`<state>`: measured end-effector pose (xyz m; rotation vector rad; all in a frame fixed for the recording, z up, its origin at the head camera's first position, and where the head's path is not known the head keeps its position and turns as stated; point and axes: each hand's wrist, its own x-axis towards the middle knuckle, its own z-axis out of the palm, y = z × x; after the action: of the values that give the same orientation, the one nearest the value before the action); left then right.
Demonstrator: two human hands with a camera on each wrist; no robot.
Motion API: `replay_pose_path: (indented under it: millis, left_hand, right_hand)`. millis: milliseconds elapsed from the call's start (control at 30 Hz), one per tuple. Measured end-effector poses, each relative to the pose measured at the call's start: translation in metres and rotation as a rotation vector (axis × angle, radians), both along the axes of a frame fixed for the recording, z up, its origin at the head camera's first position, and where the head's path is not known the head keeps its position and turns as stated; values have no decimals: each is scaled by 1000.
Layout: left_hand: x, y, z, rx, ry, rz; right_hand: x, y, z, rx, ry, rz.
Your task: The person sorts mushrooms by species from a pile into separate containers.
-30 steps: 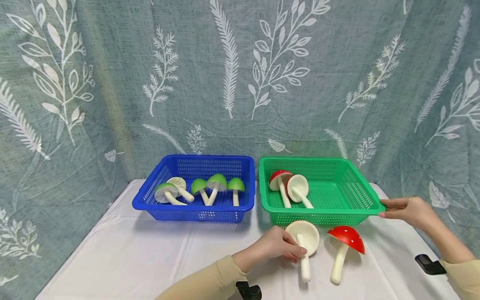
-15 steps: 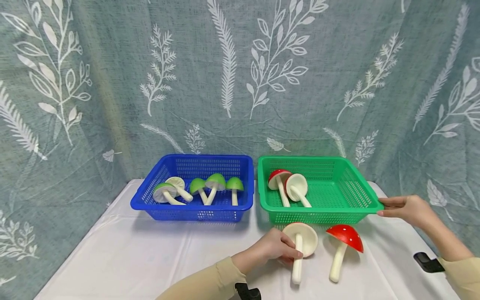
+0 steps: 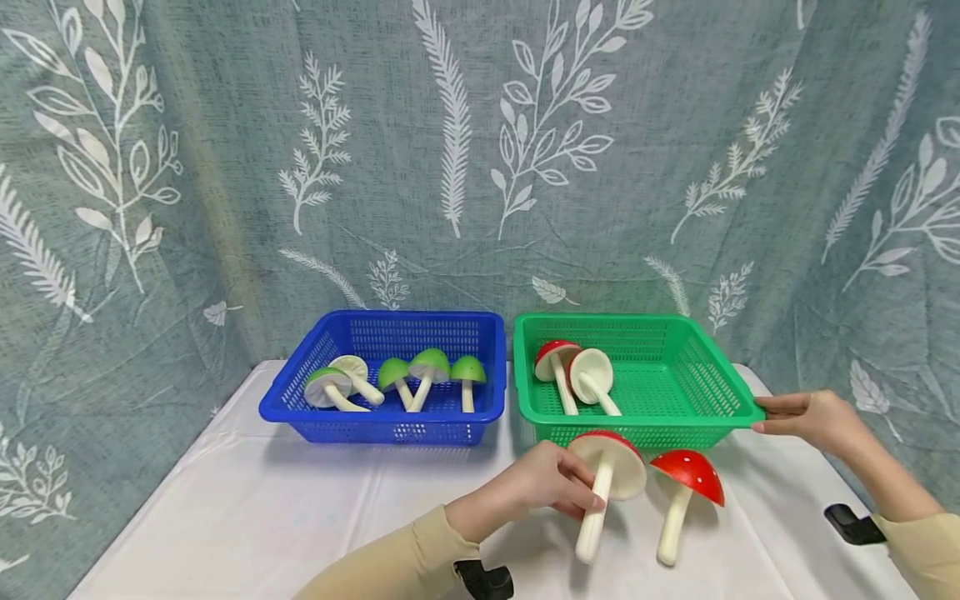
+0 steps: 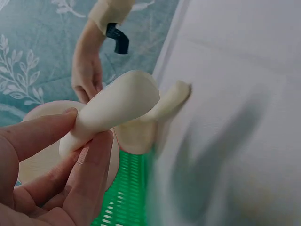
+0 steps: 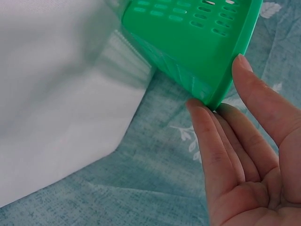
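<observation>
My left hand [image 3: 558,483] pinches the white stem of a toy mushroom [image 3: 592,521] between thumb and fingers. Its red-edged cap tilts up, showing the pale underside, and a shadow falls on the cloth below it. The left wrist view shows the stem [image 4: 117,101] held near its middle. Just to the right, another red toy mushroom [image 3: 686,483] with white dots leans on its cap and stem. With thumb and fingertips, my right hand [image 3: 817,421] grips the front right corner of the green basket [image 3: 645,421]; the right wrist view shows the fingers [image 5: 216,150] at its rim.
Inside the green basket lie two red mushrooms [image 3: 558,358] at its left end. A blue basket [image 3: 390,429] beside it holds several green-capped mushrooms [image 3: 430,364]. Both stand on a white cloth-covered table [image 3: 247,517] before a patterned curtain [image 3: 405,200].
My left hand has lifted the mushroom off the cloth, and its cap has tipped up towards the green basket. My right hand has stayed at the basket's corner.
</observation>
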<state>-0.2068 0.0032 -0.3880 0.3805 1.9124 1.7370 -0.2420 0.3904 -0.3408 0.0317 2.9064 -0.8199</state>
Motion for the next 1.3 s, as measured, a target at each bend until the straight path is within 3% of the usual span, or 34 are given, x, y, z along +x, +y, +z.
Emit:
replay_pose_path:
  millis: [300,667,867,1067,1167,1300]
  left_hand:
    - [-19,-4,38,9,47,17]
    - [-75,-5,73,-103,79,96]
    - [-104,1,80,-155,60,137]
    - [-124,5,79,-215,70,224]
    - [-130,6,75,-250,98,255]
    - [-135,5,66,-388,195,261]
  right_hand:
    - [0,0,1,11,10,0]
    - [0,-2,3,20,12,-9]
    - [0,-1,3,17,8,-11]
    - [-1,-2,4,26,13,-15]
    - [-1,-2,3,28,18,-8]
    - [0,-2,2,32,16,-8]
